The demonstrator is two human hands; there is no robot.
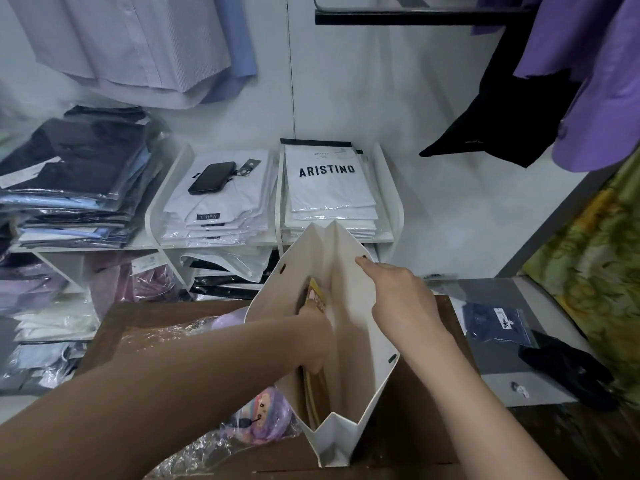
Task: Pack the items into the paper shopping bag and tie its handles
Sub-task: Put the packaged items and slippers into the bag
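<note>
left hand (313, 336) gripping yellow packet (317, 294) inside bag (349, 393) | packet long axis 12–6, flat along 9 o'clock wall | right hand (403, 299) pinching 3 o'clock rim | toy (265, 422) waits at 8, nearer left

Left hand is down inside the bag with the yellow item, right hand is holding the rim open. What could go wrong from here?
1. The paper bag stands open only because the right hand holds its rim; letting go may let it fold or tip.
2. The left hand pushes the yellow item against the left wall, which could crease or tear.
3. The plastic-wrapped plush toy lies tight against the bag's outside and could be nudged off the table.
</note>
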